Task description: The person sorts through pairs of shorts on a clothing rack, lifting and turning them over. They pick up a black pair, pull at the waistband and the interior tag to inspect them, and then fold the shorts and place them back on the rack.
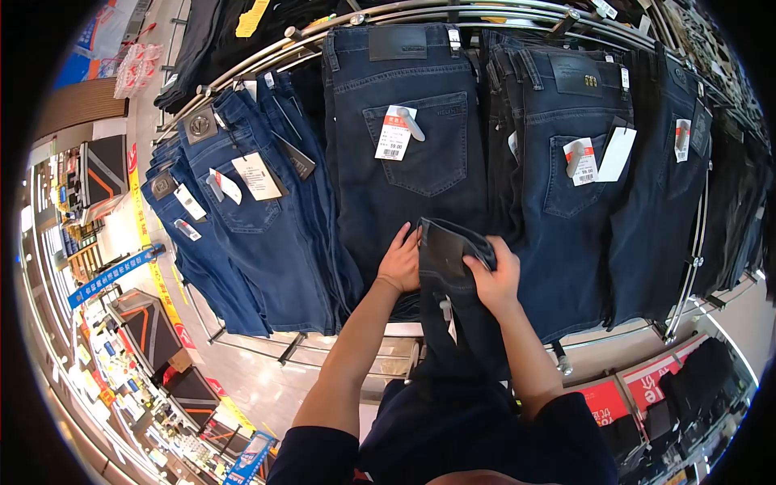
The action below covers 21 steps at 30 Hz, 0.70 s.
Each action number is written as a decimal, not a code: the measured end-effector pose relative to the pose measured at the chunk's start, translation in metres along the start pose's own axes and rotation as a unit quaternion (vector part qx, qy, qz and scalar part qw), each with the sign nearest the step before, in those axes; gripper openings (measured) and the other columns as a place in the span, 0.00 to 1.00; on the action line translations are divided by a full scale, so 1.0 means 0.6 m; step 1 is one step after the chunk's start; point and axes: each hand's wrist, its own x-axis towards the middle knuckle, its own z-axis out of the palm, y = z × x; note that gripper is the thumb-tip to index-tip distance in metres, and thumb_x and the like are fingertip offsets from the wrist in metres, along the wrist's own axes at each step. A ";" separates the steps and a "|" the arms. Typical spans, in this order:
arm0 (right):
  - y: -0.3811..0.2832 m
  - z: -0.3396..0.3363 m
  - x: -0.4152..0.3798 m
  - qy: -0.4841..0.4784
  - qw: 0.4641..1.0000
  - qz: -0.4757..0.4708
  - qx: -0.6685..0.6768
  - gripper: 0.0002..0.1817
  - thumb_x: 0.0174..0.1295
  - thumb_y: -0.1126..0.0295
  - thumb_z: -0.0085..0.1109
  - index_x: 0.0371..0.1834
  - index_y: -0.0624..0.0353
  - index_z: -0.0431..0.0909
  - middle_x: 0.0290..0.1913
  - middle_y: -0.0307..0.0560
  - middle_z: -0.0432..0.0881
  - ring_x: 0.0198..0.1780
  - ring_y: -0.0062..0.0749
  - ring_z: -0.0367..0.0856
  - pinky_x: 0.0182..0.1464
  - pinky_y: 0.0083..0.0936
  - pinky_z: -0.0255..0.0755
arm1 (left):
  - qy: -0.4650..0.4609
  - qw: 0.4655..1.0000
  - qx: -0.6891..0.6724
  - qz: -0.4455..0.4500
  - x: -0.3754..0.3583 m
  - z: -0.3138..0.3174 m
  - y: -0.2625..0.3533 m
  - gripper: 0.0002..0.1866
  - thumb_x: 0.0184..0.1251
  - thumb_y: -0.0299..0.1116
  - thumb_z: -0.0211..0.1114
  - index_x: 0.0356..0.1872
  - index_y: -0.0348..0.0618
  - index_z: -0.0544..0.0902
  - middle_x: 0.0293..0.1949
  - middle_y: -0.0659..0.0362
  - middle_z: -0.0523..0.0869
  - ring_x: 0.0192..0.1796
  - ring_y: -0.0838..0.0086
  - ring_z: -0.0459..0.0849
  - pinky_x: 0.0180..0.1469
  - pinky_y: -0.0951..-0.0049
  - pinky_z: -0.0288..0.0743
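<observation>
A folded pair of dark jeans point(440, 279) is held up in front of my body, its waistband at the top and a dark patch below it. My right hand point(495, 277) is closed on the waistband's right side, thumb over the front. At the left edge, my left hand point(402, 260) grips the same pair, with part of its fingers hidden by the cloth. A small grey security tag and a white label point(450, 319) show on the folded pair. Just behind hang dark jeans point(412, 190) with a white and red price tag point(398, 133).
Blue jeans point(242, 210) with paper tags hang to the left, and more dark jeans point(578, 194) to the right. Metal rails point(283, 48) run above and below them. Red signs point(606, 402) stand at lower right. A tiled aisle point(250, 380) and store shelves lie at left.
</observation>
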 end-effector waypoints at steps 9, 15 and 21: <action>0.115 0.084 0.059 -0.006 0.980 -0.112 -0.166 0.13 0.50 0.76 0.64 0.40 0.65 0.76 0.33 0.55 0.79 0.37 0.51 0.79 0.39 0.39 0.73 | -0.047 0.977 -0.195 -0.071 0.003 0.012 -0.005 0.26 0.64 0.50 0.53 0.63 0.54 0.74 0.64 0.59 0.75 0.69 0.64 0.68 0.72 0.62 0.56; 0.138 0.105 0.069 0.025 0.973 -0.136 -0.184 0.13 0.49 0.75 0.62 0.39 0.64 0.76 0.31 0.55 0.79 0.34 0.52 0.79 0.37 0.41 0.73 | -0.041 0.951 -0.282 -0.118 0.006 0.000 -0.007 0.26 0.66 0.48 0.53 0.63 0.51 0.73 0.65 0.57 0.73 0.69 0.63 0.66 0.72 0.65 0.56; 0.141 0.108 0.071 0.020 0.974 -0.128 -0.187 0.10 0.52 0.74 0.61 0.38 0.64 0.77 0.32 0.56 0.81 0.35 0.53 0.81 0.38 0.40 0.74 | -0.087 0.960 -0.245 -0.103 0.007 0.005 -0.011 0.27 0.66 0.48 0.52 0.65 0.51 0.71 0.66 0.57 0.72 0.70 0.64 0.65 0.73 0.68 0.55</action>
